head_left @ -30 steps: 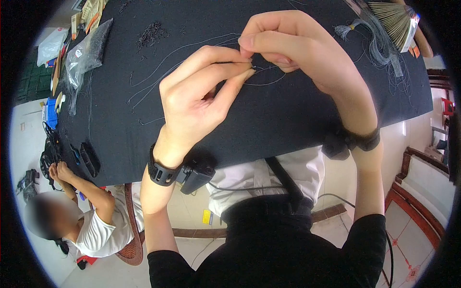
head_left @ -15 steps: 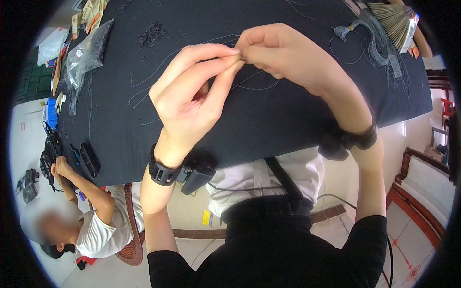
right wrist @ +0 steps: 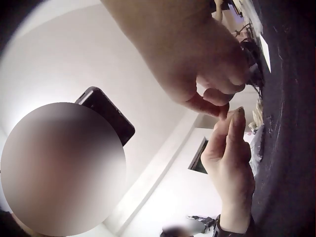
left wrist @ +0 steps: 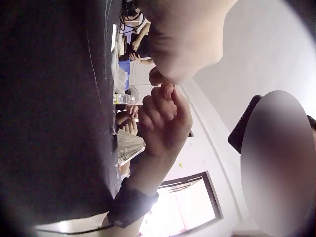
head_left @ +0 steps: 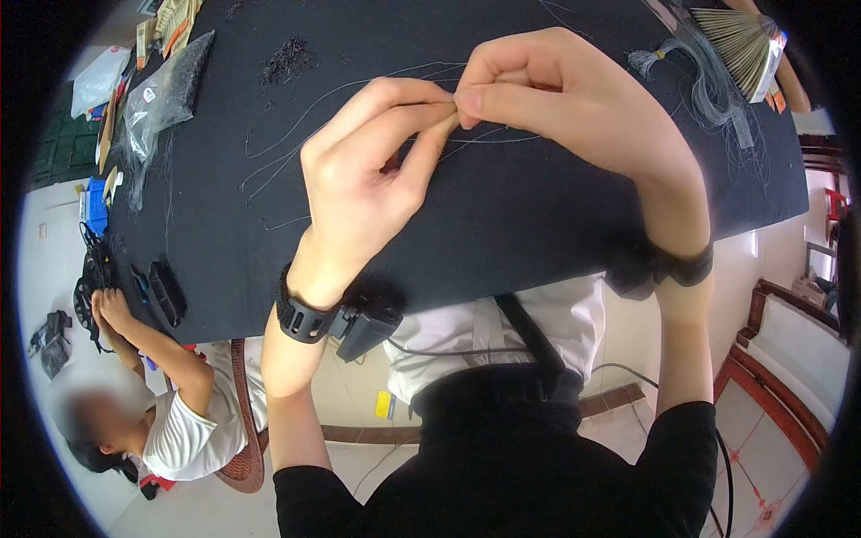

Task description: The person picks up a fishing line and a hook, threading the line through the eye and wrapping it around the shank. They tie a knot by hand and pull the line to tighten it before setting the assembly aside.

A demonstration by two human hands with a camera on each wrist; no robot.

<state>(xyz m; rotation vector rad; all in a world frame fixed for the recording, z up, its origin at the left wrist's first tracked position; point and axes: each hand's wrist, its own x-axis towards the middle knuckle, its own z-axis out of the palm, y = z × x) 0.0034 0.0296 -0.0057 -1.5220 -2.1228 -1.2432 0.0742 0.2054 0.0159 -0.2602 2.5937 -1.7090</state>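
Observation:
Over the black-topped table (head_left: 529, 220), both hands meet fingertip to fingertip. My left hand (head_left: 372, 161) pinches between thumb and forefingers, its other fingers bent. The right hand (head_left: 574, 103) has its thumb pressed to a curled forefinger right at the left fingertips. A thin fishing line (head_left: 502, 141) runs out from under the joined fingers to the right. Whatever small piece sits at the pinch is hidden by the fingertips. In the right wrist view the left hand (right wrist: 229, 158) points up to meet the right fingers. Several thin lines with small hooks at their ends lie left of the hands.
A heap of small black hooks (head_left: 289, 61) lies at the back. Left of it is a clear plastic bag (head_left: 166, 103) of dark bits. At the back right lie a bundle of line (head_left: 713, 85) and a fan-shaped stack (head_left: 740, 45). Another person (head_left: 197, 408) sits at the left.
A second ago a small dark tip showed at the left fingertips; now it is covered. Since the middle frame, both hands have shifted slightly right, and the right hand has risen a little.

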